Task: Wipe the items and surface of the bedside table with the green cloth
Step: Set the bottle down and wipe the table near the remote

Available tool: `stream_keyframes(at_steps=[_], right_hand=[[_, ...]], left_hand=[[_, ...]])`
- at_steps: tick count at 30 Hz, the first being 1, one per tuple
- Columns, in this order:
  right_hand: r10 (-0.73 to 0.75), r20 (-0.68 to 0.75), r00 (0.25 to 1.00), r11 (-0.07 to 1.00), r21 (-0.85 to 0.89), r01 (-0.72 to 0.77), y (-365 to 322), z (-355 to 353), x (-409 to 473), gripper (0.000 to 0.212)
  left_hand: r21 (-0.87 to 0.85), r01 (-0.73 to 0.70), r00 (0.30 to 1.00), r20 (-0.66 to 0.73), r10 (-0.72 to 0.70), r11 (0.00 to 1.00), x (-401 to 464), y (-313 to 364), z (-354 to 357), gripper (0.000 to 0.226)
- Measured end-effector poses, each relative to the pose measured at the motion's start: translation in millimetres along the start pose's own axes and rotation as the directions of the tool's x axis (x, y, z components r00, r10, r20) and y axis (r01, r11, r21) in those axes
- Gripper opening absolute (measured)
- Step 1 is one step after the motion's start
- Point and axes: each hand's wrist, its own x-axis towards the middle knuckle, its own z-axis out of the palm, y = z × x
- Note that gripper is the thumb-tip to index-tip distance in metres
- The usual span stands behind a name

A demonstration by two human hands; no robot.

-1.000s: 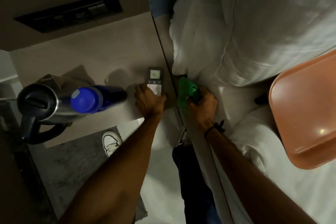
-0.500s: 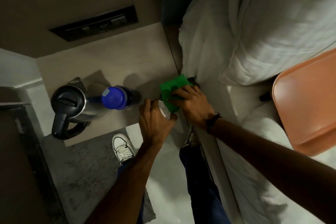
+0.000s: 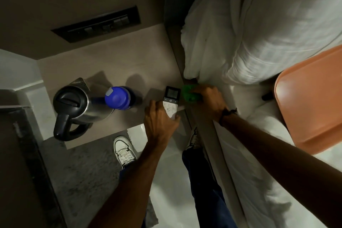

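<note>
We see the bedside table [image 3: 114, 61] left of the bed [image 3: 246, 135]. On it, left to right: kettle [image 3: 75, 105], bottle [image 3: 118, 98] touching it, remote [image 3: 171, 98] at the right near corner. Left hand [image 3: 161, 122] on the remote's near end; cloth [image 3: 189, 94] just right of it, under the right hand [image 3: 211, 100]. Pillow [image 3: 259, 29] far right, tray [image 3: 311, 96] on the bed, switch panel [image 3: 98, 24] behind the table.
</note>
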Motion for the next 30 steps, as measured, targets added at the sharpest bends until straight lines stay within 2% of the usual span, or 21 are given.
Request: stream_keyframes(at_steps=[3,7,12,17,18,19,20,21,22,23,24,25,27,30], right_hand=[[0.238,-0.002,0.971,0.963,0.133,-0.235,2.2,1.8,5.9,0.048],[0.409,0.028,0.912,0.886,0.226,-0.405,9.4,12.1,3.9,0.043],[0.451,0.01,0.892,0.843,0.322,-0.43,16.1,23.6,-2.1,0.045],[0.471,-0.007,0.882,0.772,0.487,-0.408,17.9,18.5,-5.4,0.046],[0.485,0.007,0.875,0.73,0.547,-0.409,15.1,11.6,-9.8,0.045],[0.497,0.036,0.867,0.666,0.625,-0.407,9.8,4.7,-14.1,0.043],[0.5,0.077,0.863,0.576,0.715,-0.397,6.0,1.6,-16.9,0.041],[0.498,0.125,0.858,0.452,0.807,-0.38,-1.8,-8.8,-22.7,0.04],[0.478,0.187,0.858,0.309,0.879,-0.364,-10.5,-23.1,-31.5,0.04],[0.449,0.24,0.861,0.193,0.915,-0.355,-17.8,-38.3,-41.3,0.042],[0.418,0.265,0.869,0.125,0.931,-0.344,-24.2,-53.9,-51.8,0.044],[0.399,0.274,0.875,0.097,0.936,-0.338,-27.0,-67.1,-62.6,0.045],[0.422,0.23,0.877,0.09,0.952,-0.293,-23.4,-99.7,-88.1,0.041],[0.506,0.098,0.857,0.232,0.942,-0.244,2.6,-144.6,-126.3,0.036]], left_hand=[[-0.039,0.098,0.995,-0.015,-0.098,0.994,20.0,6.8,13.2,0.064],[-0.072,0.237,0.969,-0.051,-0.241,0.969,56.6,14.6,29.0,0.069],[-0.087,0.334,0.937,-0.077,-0.34,0.939,90.2,16.8,49.7,0.074],[-0.121,0.395,0.911,-0.071,-0.405,0.91,89.7,19.0,53.1,0.08],[-0.174,0.377,0.917,-0.07,-0.394,0.91,84.1,21.4,46.1,0.077],[-0.299,0.342,0.926,-0.052,-0.374,0.891,78.0,23.8,35.7,0.069],[-0.49,0.31,0.936,0.007,-0.352,0.815,71.7,25.3,26.0,0.054],[-0.655,0.323,0.94,0.138,-0.313,0.683,61.9,32.8,7.1,0.034],[-0.751,0.381,0.924,0.297,-0.24,0.539,49.8,42.7,-14.9,0.016],[-0.784,0.438,0.896,0.418,-0.148,0.44,37.6,54.7,-38.4,0.007],[-0.794,0.462,0.876,0.479,-0.062,0.396,26.4,67.3,-60.9,0.005],[-0.798,0.444,0.875,0.485,-0.004,0.408,16.8,77.6,-77.0,0.007],[-0.801,0.3,0.912,0.401,0.092,0.517,1.7,106.1,-104.4,0.017],[-0.77,0.072,0.927,0.286,0.243,0.634,-8.8,158.3,-119.7,0.029]])
